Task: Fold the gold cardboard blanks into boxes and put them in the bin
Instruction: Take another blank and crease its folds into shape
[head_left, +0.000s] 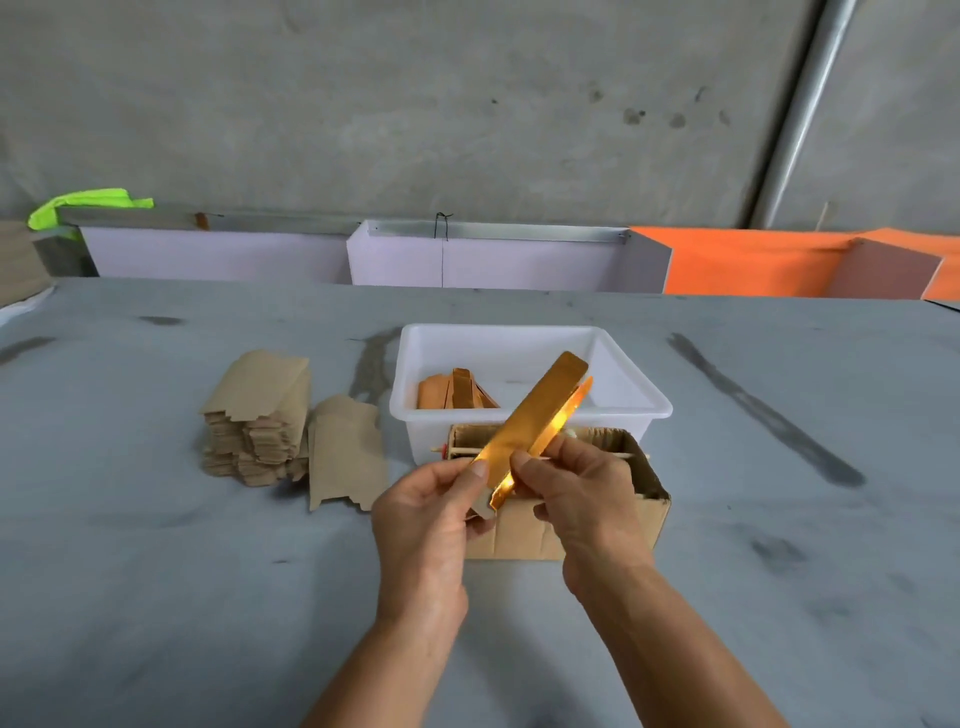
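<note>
Left hand (423, 512) and right hand (582, 499) both pinch near end of gold blank (535, 423): long, narrow, shiny, part-folded, slanting up-right above brown carton (524, 530). Beyond, white bin (636, 402) holds few gold boxes (452, 392). Left, blank stack (260, 415) lies brown side up.

Grey counter (156, 571) with dark smudges, carrying four things.

A white bin (530, 410) sits at centre; a brown carton (597, 525) touches its 6 o'clock side. At the bin's 9 o'clock stands a stack of tan blanks (254, 421), with a loose blank (345, 452) leaning just beside it.
</note>
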